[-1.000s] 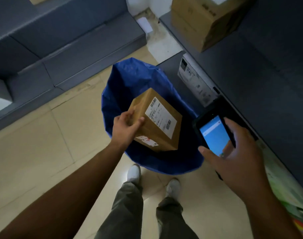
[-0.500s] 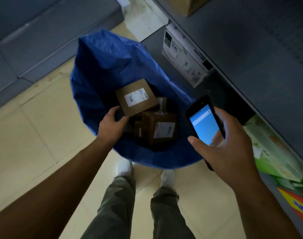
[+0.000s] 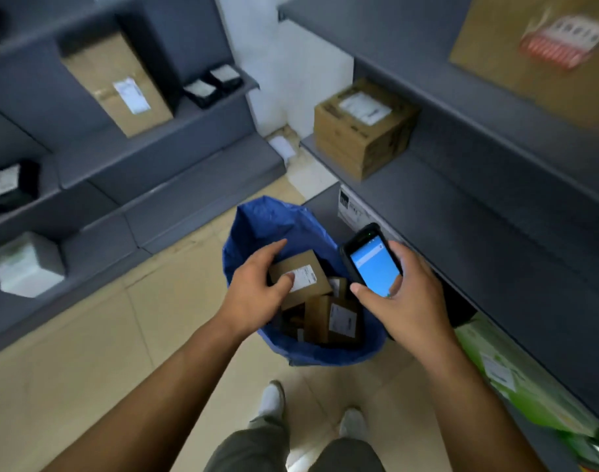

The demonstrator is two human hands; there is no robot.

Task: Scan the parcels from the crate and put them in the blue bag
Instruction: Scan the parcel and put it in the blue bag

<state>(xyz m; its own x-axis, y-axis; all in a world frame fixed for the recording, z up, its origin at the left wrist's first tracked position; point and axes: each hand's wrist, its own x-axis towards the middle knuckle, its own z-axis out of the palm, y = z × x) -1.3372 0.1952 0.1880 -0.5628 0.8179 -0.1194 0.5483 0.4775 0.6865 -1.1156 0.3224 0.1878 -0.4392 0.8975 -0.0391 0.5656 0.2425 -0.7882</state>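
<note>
Left hand (image 3: 254, 294) was loosely curved over the small cardboard parcel (image 3: 308, 265) inside the blue bag (image 3: 267, 219), thumb across its white label. Grip or just contact, couldn't tell. Right hand (image 3: 410, 298) clasped the handheld scanner (image 3: 373, 264), blue screen up. Label print was too blurred to read. Parcel lay label-up on other boxes (image 3: 339, 318), long axis roughly left-right.

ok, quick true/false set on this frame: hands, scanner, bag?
1. The right hand holds the scanner, screen lit blue. True.
2. The blue bag is empty. False: several brown parcels lie in it.
3. The left hand grips a small labelled parcel over the bag. True.
4. The bag stands on a shelf. False: it stands on the floor.
</note>
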